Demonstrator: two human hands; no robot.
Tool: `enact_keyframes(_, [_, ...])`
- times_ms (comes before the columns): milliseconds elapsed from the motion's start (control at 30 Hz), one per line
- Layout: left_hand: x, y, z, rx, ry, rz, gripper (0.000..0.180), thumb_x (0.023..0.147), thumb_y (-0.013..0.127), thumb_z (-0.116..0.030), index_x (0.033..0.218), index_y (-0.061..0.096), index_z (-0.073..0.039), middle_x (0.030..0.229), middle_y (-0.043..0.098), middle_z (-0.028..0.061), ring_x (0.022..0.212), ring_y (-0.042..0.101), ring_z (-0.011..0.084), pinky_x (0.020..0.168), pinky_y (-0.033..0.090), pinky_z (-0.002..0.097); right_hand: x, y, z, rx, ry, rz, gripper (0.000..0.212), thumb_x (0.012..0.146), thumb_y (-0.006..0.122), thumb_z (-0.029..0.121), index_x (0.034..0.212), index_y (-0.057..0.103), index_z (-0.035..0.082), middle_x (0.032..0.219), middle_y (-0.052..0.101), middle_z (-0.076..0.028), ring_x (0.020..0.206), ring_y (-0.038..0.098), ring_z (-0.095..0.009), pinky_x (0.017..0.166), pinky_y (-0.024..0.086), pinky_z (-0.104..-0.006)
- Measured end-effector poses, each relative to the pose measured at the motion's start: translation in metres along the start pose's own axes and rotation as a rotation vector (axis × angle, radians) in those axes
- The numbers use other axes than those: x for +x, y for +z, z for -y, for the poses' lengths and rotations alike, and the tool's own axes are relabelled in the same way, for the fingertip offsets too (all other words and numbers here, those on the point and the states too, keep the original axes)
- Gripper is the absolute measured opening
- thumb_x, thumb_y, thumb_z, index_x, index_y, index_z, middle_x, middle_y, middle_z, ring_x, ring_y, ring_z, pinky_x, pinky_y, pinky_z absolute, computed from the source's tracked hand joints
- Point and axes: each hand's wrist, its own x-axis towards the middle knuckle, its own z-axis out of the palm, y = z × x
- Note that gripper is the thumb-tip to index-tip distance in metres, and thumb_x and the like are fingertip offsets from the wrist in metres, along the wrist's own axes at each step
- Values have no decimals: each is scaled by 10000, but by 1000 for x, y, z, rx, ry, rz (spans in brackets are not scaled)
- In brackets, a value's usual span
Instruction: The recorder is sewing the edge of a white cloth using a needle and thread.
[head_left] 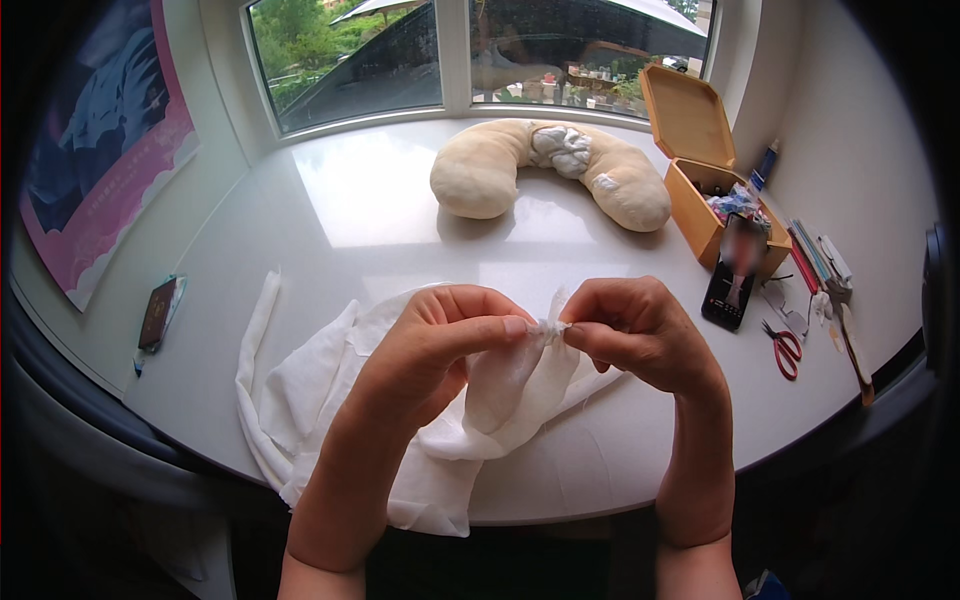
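A thin white cloth (510, 390) hangs between my two hands and spreads left over the table, partly past its front edge. My left hand (450, 335) pinches the gathered top of the cloth between thumb and forefinger. Opposite it, my right hand (635, 330) pinches the same bunched spot from the right, its other fingers curled in. A small twisted or knotted gather shows between the fingertips, with a short end of cloth standing up behind it. Whether it is a full knot, I cannot tell.
Toward the window lies a cream U-shaped neck pillow (480, 175) with white stuffing showing. At right stand an open wooden box (695, 215), a phone (738, 275) leaning on it, red-handled scissors (786, 355) and pens (806, 255). A small dark booklet (157, 312) lies far left.
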Motion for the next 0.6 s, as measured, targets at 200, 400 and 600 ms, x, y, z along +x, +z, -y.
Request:
enact_keyframes(200, [-1, 1, 0, -24, -14, 39, 159, 796, 689, -128, 865, 651, 11, 784, 642, 60, 736, 584, 92, 704, 451, 212, 0, 1, -2, 20, -40, 9, 119, 857, 612, 107, 857, 625, -12, 704, 600, -3, 614, 501, -45, 554, 419, -192])
enact_keyframes(400, [3, 1, 5, 3, 10, 37, 122, 791, 694, -103, 838, 646, -1, 764, 641, 46, 724, 582, 89, 709, 451, 218, 0, 6, 0, -33, -97, -16, 115, 862, 578, 93, 922, 576, -4, 674, 567, -7, 627, 507, -54, 568, 424, -208])
enact_keyframes(600, [7, 2, 11, 24, 74, -5, 105, 797, 686, -94, 832, 644, -4, 761, 644, 45, 712, 583, 84, 708, 449, 214, 4, 15, -5, 42, -178, -28, 201, 849, 469, 49, 1046, 445, 14, 665, 550, -46, 623, 533, -97, 582, 445, -246])
